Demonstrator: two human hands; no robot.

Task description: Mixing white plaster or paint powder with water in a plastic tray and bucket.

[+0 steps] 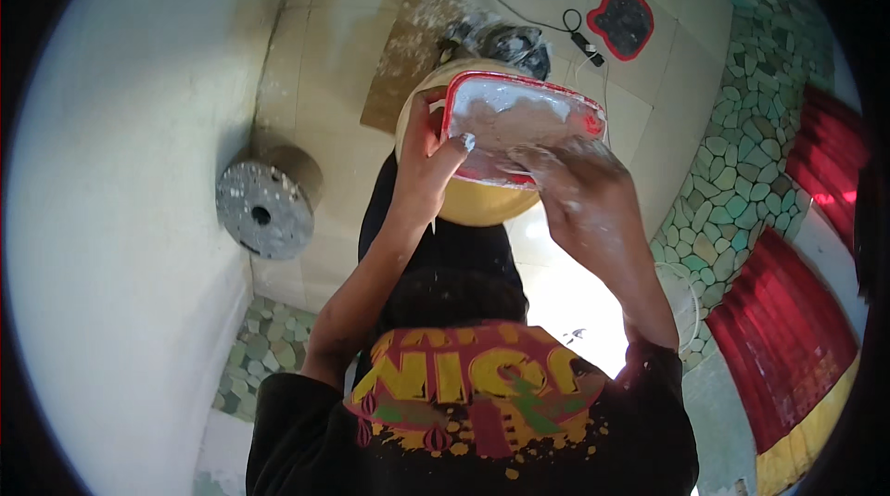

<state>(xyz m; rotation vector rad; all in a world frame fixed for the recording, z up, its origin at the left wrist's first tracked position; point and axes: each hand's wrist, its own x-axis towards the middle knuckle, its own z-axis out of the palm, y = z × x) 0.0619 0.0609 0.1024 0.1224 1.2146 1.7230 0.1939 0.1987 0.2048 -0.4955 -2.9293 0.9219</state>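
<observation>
My left hand [431, 158] grips the left end of a red-rimmed rectangular basin [449, 116], its thumb over the rim and its fingers underneath. Pale wet paste [519, 120] coats the inside of the basin. My right hand [579, 171] reaches over the near right rim into the basin. Its paste-smeared fingers stretch left along the inside and look slightly blurred. Below the basin is a round yellowish bucket [491, 204], between my legs and mostly covered by the basin. The bucket's contents are hidden.
A grey spool-like cylinder [264, 209] stands by the white wall at left. Beyond the bucket lie a splattered brown board [389, 79], dark plastic [519, 46], a cable with a power strip [587, 49] and a red-edged dark mat [623, 20]. Red cloth [788, 334] hangs at right.
</observation>
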